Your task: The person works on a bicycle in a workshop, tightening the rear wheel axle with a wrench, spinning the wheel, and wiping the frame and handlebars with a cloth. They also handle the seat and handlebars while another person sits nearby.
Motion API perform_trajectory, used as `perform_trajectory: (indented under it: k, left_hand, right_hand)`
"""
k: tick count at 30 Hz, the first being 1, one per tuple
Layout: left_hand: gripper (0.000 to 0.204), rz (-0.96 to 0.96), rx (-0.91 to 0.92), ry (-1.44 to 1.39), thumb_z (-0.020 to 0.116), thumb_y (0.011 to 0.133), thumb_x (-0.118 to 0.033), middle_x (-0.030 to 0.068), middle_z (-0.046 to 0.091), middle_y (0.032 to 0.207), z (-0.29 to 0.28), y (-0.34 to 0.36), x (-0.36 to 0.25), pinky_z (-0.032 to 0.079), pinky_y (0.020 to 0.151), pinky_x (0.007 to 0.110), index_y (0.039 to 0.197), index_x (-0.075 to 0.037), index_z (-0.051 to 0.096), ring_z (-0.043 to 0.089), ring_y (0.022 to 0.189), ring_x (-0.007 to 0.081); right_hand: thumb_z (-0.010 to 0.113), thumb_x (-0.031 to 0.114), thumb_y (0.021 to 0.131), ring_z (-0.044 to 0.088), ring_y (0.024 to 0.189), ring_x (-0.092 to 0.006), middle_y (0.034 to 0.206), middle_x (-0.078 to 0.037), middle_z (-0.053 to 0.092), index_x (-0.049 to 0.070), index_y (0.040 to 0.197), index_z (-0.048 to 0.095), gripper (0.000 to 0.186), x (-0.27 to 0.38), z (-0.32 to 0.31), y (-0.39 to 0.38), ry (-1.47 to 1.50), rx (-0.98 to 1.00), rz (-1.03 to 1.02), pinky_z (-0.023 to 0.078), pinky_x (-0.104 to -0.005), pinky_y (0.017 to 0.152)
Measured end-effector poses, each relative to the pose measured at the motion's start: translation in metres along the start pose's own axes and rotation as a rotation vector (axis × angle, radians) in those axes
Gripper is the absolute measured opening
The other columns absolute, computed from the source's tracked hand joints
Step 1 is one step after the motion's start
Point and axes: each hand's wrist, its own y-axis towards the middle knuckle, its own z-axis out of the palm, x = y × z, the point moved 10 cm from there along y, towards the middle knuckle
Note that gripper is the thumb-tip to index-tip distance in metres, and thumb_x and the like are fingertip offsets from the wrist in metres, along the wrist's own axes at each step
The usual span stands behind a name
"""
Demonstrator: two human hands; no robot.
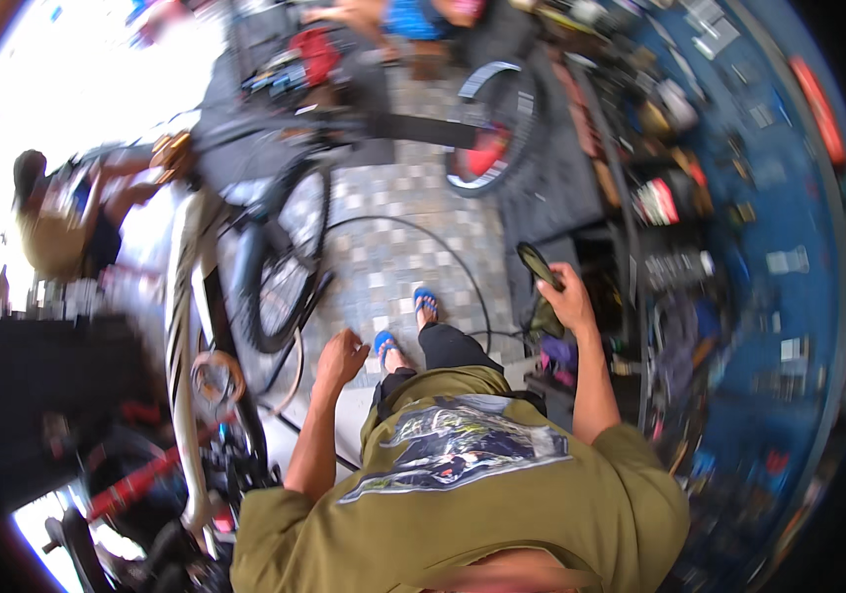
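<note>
Though blurry — dark-green, loop-ended item (536, 263)

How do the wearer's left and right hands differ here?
The right hand grips a dark green looped item; the left hand, loosely curled, shows nothing held. The right hand appears higher in the picture than the left hand, which is nearer the bicycle wheel. Both hands are bare.

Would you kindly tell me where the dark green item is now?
In the head view, the dark green item is right of centre, held in the right hand, with a purple item below.
</note>
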Motion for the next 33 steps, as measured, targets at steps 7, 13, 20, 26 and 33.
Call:
perform_trajectory:
  k: [7,13,20,26,33]
  left_hand:
    - [0.021,0.26,0.112,0.053,0.08,0.084,-0.02,0.0192,0.071,0.09,0.068,0.008,-0.063,0.054,0.08,0.047,0.089,-0.002,0.069,0.068,0.088,0.0356]
    - [0.019,0.45,0.248,0.162,0.081,0.085,-0.025,0.0203,0.07,0.084,0.098,0.013,-0.147,0.053,0.08,0.049,0.085,-0.005,0.08,0.067,0.09,0.0385]
    - [0.028,0.313,0.226,0.186,0.071,0.097,-0.034,0.0265,0.073,0.098,0.146,0.002,-0.211,0.054,0.083,0.048,0.098,-0.009,0.083,0.071,0.095,0.042]
    - [0.027,0.122,0.404,0.144,0.068,0.093,-0.029,0.0172,0.078,0.105,0.225,-0.077,-0.21,0.056,0.089,0.044,0.11,-0.011,0.079,0.071,0.102,0.0366]
    - [0.064,0.045,0.233,0.143,0.068,0.097,-0.045,0.0245,0.067,0.129,0.216,-0.133,-0.176,0.053,0.099,0.051,0.147,-0.007,0.056,0.066,0.116,0.043]
  right_hand:
    - [0.078,0.031,0.094,0.062,0.103,-0.0179,0.11,-0.009,0.069,0.001,0.128,0.063,0.048,0.001,-0.173,-0.096,-0.03,-0.419,0.014,0.049,-0.0335,0.095]
    - [0.08,0.032,0.093,0.064,0.093,-0.0165,0.103,-0.009,0.069,0.005,0.131,0.063,0.05,-0.018,-0.338,-0.186,0.097,-0.853,0.062,0.052,-0.0326,0.082]
    - [0.077,0.039,0.094,0.071,0.097,-0.0323,0.112,-0.019,0.073,0.003,0.136,0.059,0.058,-0.059,-0.501,-0.239,-0.357,-1.149,0.172,0.055,-0.0391,0.084]
    - [0.077,0.044,0.093,0.055,0.131,-0.0448,0.14,-0.025,0.061,0.007,0.152,0.049,0.076,-0.129,-0.493,-0.204,-1.011,-1.063,0.129,0.044,-0.0533,0.11]
    - [0.063,0.017,0.105,0.07,0.084,-0.0254,0.106,-0.016,0.075,0.002,0.132,0.068,0.031,0.012,-0.247,-0.101,-0.105,-0.31,-0.308,0.056,-0.0391,0.08]
